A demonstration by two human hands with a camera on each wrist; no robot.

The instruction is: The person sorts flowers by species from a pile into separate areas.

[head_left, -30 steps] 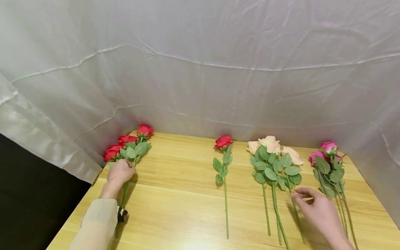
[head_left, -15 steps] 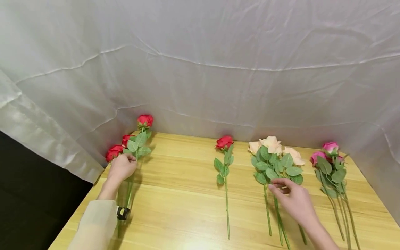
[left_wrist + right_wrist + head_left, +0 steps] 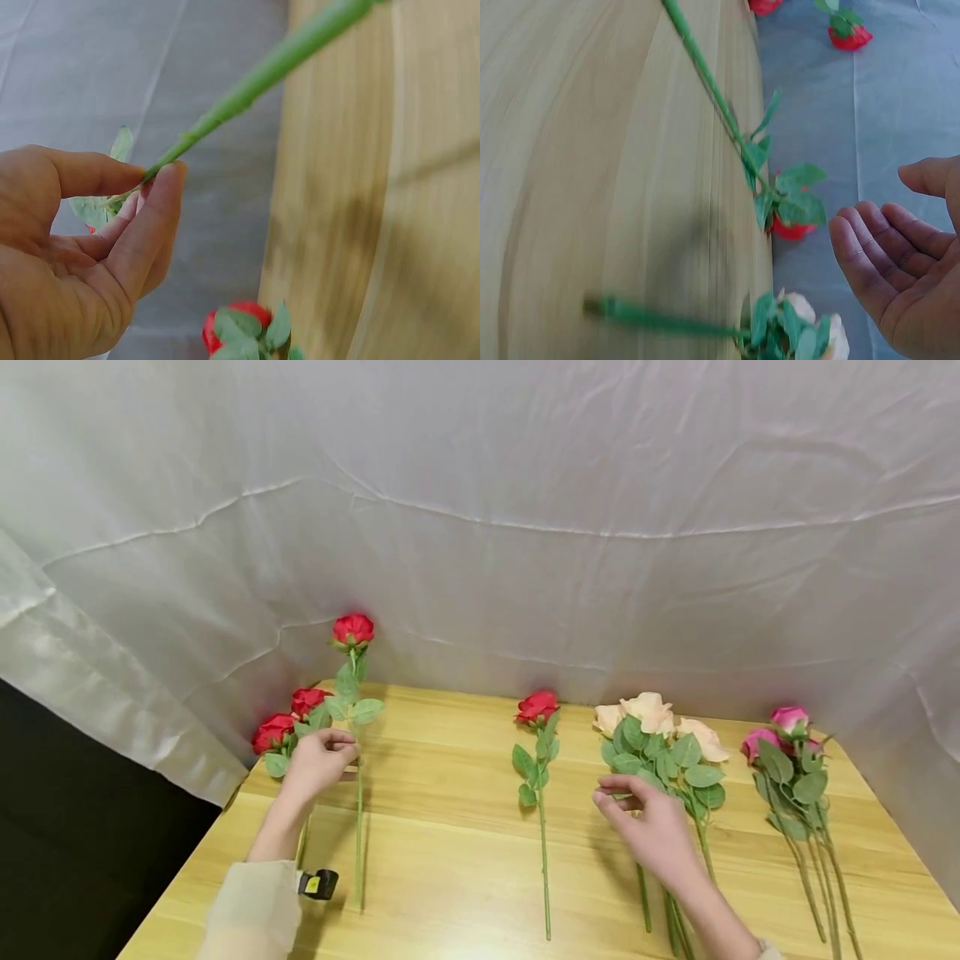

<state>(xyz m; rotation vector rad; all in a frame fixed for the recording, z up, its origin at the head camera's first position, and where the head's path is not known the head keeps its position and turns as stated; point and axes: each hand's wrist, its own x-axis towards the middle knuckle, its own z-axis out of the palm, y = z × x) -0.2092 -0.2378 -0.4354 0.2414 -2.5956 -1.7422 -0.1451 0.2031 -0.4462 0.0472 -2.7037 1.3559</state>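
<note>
My left hand pinches the green stem of a red rose between thumb and fingertips; in the left wrist view the stem slants up past the fingers. The rose stands upright, its bloom above the table's far edge. Two other red roses lie beside that hand at the left. Over the stems of the peach roses my right hand hovers, fingers loosely bent and holding nothing, as the right wrist view also shows. A single red rose lies left of it.
Pink roses lie at the right end of the wooden table. A grey-white cloth hangs behind the table and along its sides. At the left is a dark area.
My left hand has lifted one red rose from the left group and moved it rightward, bringing it upright. My right hand has moved left from the rightmost peach stem across the peach roses.
</note>
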